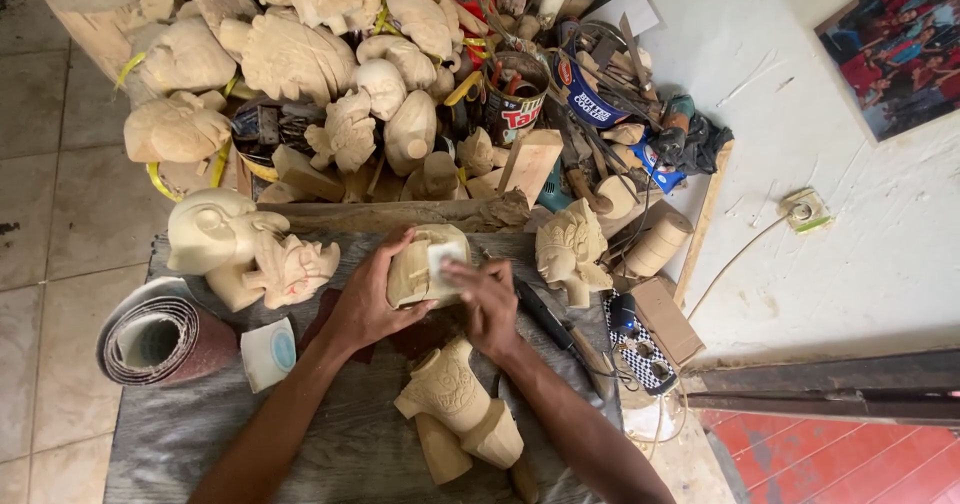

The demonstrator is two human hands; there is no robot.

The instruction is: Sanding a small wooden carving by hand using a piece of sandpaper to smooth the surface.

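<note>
At the middle of the grey surface (340, 444), the left hand (365, 304) cupped a pale wooden carving (420, 264), fingers wrapped around its side, while the right hand (485, 299) pressed a small white piece of sandpaper (443, 257) (pinched flat under the fingers) against the carving's top. Left of the carving lay a sandpaper roll (155, 339); just below it stood a carved leg-shaped piece (455, 399).
</note>
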